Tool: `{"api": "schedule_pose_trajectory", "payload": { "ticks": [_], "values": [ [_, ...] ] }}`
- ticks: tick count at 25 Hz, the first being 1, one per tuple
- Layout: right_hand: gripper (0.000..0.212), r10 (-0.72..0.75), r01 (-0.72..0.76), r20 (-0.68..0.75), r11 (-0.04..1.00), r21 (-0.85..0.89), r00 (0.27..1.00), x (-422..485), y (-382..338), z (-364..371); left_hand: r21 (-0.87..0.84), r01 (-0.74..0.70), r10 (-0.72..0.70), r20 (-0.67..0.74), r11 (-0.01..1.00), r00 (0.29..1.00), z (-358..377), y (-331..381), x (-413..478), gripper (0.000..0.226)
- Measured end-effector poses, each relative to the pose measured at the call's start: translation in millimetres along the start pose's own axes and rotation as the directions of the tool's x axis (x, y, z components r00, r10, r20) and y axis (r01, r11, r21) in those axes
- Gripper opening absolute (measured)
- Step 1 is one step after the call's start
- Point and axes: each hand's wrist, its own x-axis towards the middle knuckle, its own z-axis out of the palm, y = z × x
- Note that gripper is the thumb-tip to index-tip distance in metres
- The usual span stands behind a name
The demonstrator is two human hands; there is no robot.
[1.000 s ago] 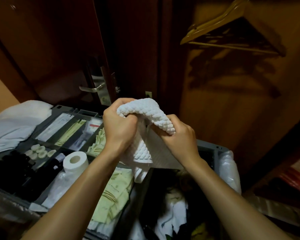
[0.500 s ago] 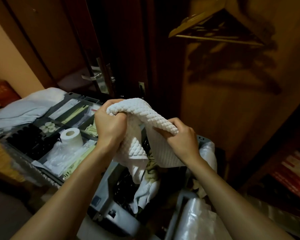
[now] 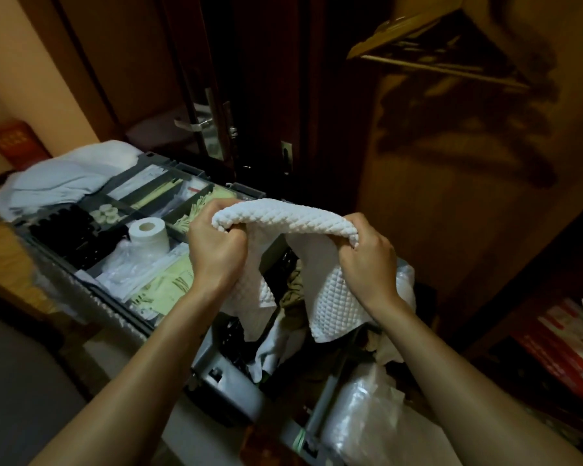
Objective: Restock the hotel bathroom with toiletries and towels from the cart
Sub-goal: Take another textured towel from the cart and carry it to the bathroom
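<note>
A white quilted towel [image 3: 330, 297] hangs between both my hands above the grey cart [image 3: 223, 375]. My left hand [image 3: 216, 253] grips its left end in a fist and my right hand [image 3: 367, 260] grips its right end; the cloth arches between them and its two flaps droop below. In the cart's tray lie a toilet paper roll [image 3: 148, 237], pale green sachets [image 3: 169, 290], small round white items [image 3: 106, 211] and black bottles [image 3: 64, 230].
Folded white and grey linen [image 3: 58, 179] lies at the cart's far left. A dark wooden door with a metal handle [image 3: 196, 124] stands behind. Wooden hangers [image 3: 428, 42] hang at upper right. Clear plastic bags [image 3: 371, 415] sit in the cart's near right.
My hands have moved apart, stretching the towel wider between them. The view has pulled back and turned a little, showing more of the cart.
</note>
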Motion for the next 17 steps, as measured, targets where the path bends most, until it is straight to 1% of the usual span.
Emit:
{"api": "schedule_pose_trajectory", "payload": {
  "ticks": [2, 3, 5, 7, 8, 10, 12, 14, 15, 17],
  "values": [
    [0.022, -0.036, 0.036, -0.004, 0.998, 0.043, 0.999, -1.2, 4.6, -9.7, 0.04, -0.013, 0.014, -0.028, 0.999, 1.0, -1.0, 7.5, -16.3, 0.034],
    [0.018, -0.038, 0.038, -0.002, 0.996, 0.084, 0.999, -0.2, 7.0, -14.3, 0.058, -0.034, 0.037, -0.048, 0.998, 0.998, 1.0, 13.6, -25.1, 0.032],
    [0.01, -0.007, -0.001, 0.038, 0.978, 0.21, 0.999, -1.5, 14.7, -24.6, 0.101, -0.07, 0.078, -0.078, 0.992, 0.994, 8.7, 25.3, -47.3, 0.028],
    [0.004, 0.006, -0.035, 0.093, 0.948, 0.315, 0.996, -9.1, 27.8, -35.1, 0.116, -0.065, 0.079, -0.116, 0.991, 0.99, 18.5, 32.2, -73.5, 0.026],
    [0.005, -0.013, -0.023, 0.112, 0.948, 0.318, 0.994, -14.1, 37.4, -42.3, 0.119, -0.045, 0.063, -0.152, 0.992, 0.986, 25.8, 36.1, -89.8, 0.027],
    [0.015, -0.063, 0.015, 0.151, 0.954, 0.299, 0.986, -24.9, 57.2, -57.3, 0.126, -0.023, 0.05, -0.212, 0.992, 0.976, 38.2, 42.7, -124.5, 0.029],
    [0.028, -0.101, 0.04, 0.184, 0.95, 0.31, 0.978, -33.7, 70.2, -69.6, 0.147, -0.024, 0.057, -0.225, 0.989, 0.973, 44.6, 46.8, -155.8, 0.032],
    [0.035, -0.122, 0.043, 0.224, 0.944, 0.326, 0.967, -42.1, 75.9, -80.4, 0.187, 0.007, 0.038, -0.235, 0.982, 0.971, 46.6, 49.8, -184.6, 0.035],
    [0.035, -0.138, 0.056, 0.237, 0.944, 0.324, 0.962, -47.0, 76.0, -85.5, 0.21, 0.027, 0.027, -0.249, 0.977, 0.968, 46.3, 51.8, -198.8, 0.036],
    [0.029, -0.201, 0.121, 0.238, 0.942, 0.312, 0.95, -57.0, 72.7, -94.7, 0.256, 0.053, 0.026, -0.298, 0.965, 0.954, 41.2, 55.1, -227.6, 0.036]
  ]
}}
